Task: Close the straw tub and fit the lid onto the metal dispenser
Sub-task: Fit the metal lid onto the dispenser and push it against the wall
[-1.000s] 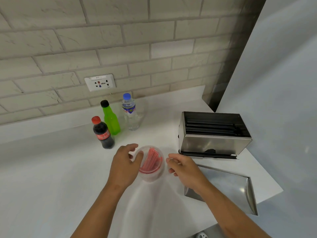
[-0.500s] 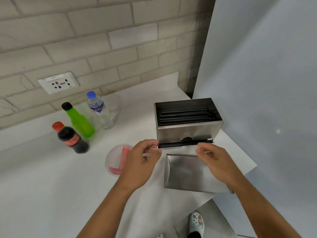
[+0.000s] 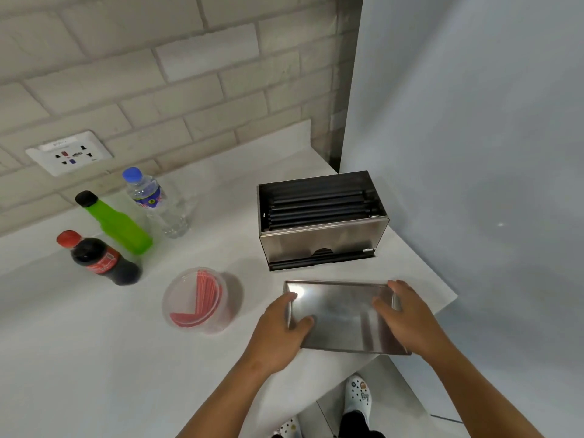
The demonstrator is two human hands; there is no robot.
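Your left hand (image 3: 278, 330) and right hand (image 3: 407, 317) grip the metal lid (image 3: 341, 314) by its ends, just before the open dispenser (image 3: 322, 238). The straw tub (image 3: 196, 300) (left of the dispenser) looks capped, perhaps.

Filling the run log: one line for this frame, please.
phase: lid pickup | left hand: grips metal lid left end | right hand: grips right end | dispenser: open | straw tub: lidded

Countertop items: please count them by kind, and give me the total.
Bottles: 3 (cola bottle, green bottle, water bottle)
Straw tub: 1
Metal dispenser: 1
Metal lid: 1, held by left hand and right hand
Total: 6
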